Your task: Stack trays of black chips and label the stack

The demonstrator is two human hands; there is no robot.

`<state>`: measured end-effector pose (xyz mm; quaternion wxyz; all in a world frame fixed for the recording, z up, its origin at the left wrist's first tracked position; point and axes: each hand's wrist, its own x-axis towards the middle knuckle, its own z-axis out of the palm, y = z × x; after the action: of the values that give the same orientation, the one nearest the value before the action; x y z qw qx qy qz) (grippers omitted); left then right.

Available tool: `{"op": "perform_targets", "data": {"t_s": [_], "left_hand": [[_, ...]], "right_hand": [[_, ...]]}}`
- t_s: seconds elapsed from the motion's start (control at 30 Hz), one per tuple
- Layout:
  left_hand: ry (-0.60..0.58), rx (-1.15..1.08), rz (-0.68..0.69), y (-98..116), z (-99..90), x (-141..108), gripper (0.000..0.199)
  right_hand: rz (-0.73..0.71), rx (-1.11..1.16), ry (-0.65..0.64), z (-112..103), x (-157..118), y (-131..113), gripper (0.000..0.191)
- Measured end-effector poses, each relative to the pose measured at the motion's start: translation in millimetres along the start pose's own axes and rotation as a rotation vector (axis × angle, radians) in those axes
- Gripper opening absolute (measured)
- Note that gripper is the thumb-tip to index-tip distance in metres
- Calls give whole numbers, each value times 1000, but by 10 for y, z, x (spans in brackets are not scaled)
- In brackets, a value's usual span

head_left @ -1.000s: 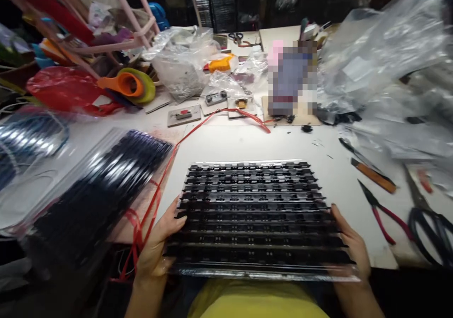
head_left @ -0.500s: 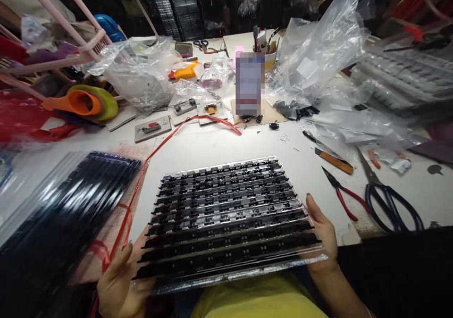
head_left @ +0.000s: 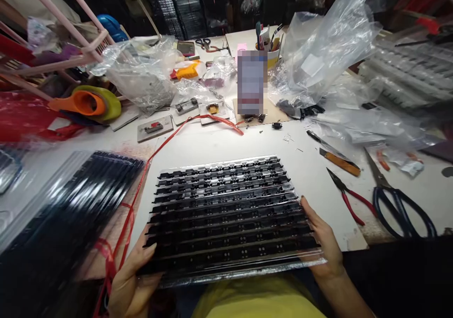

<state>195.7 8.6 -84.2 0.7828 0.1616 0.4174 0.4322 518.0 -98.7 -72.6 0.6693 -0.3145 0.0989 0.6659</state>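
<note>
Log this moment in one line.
left hand: holding tray, left side | right hand: holding tray, right side | tray: rows of black parts | pliers, scissors: right of tray

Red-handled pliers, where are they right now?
In the head view, the red-handled pliers lie on the right, between the right hand and the large scissors, just below the orange-handled tool.

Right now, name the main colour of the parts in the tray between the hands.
The parts are black, best seen in the head view.
</note>
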Motion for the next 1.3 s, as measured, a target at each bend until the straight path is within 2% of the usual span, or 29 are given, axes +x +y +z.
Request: {"op": "perform_targets", "data": {"t_s": [0.17,0.27,0.33,0.47,0.53,0.7,0.8,0.9,1.07,1.3], "left_hand": [[-47,13,36,-19,138,-7,68],[-78,24,58,-33,228,-23,70],[-88,31,60,-43,251,-29,71],[-114,41,81,-56,243,-40,71],[-137,31,93,-58,246,-44,70],[-189,-5,95,-45,288,-38,64],[-199,15,72,-29,292,-37,59],[-194,41,69,-22,279,-36,57],[-177,64,77,-31,266,-38,58],[-120,77,59,-29,306,-72,56]], "right_hand": [[-30,-46,33,-29,14,1,20],[-67,-95,118,-40,6,4,19],[-90,-115,237,-46,0,2,17],[-101,-162,566,-12,-18,7,16],[-133,-235,648,52,-45,36,19],[-298,-373,589,300,-153,170,47],[-303,-438,605,350,-182,196,57],[-268,-427,508,259,-177,172,58],[-322,-392,390,77,-166,137,50],[-273,-254,211,27,-117,78,50]]}}
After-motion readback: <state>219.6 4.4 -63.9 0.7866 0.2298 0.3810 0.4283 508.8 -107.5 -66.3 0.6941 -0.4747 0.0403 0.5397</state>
